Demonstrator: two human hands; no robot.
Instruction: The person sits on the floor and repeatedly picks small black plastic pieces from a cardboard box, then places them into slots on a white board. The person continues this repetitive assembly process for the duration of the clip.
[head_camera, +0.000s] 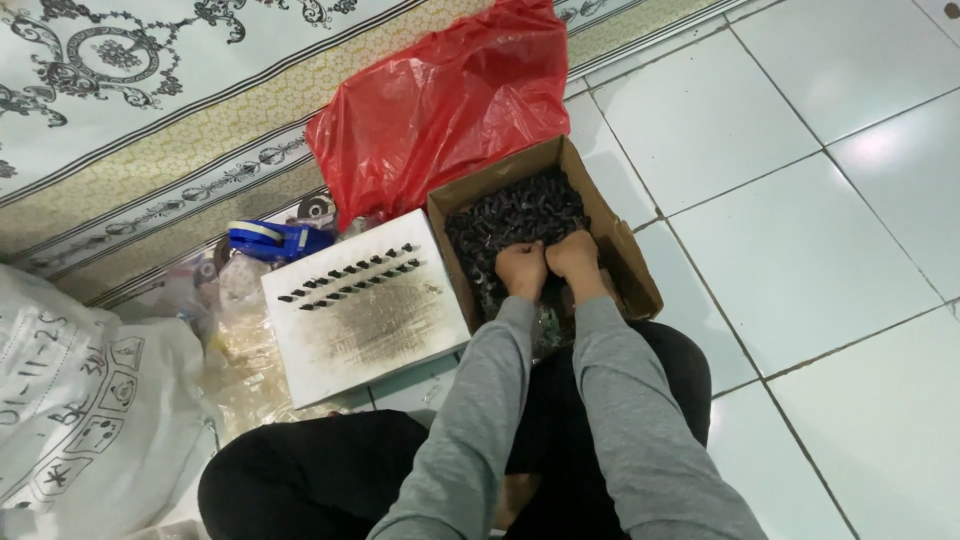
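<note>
A brown cardboard box (625, 262) stands on the tiled floor in front of my crossed legs, filled with several small black parts (515, 215). My left hand (521, 268) and my right hand (575, 255) are side by side inside the box, knuckles up, fingers curled down into the black parts. What the fingers grip is hidden. Left of the box lies a white foam block (365, 320) with two rows of small black pieces (350, 278) stuck into its top.
A red plastic bag (440, 110) lies behind the box. A blue tape dispenser (275, 240) sits by clear plastic bags (235, 340) at the left. A white printed sack (80, 400) fills the lower left. A patterned rug (150, 120) covers the far left floor.
</note>
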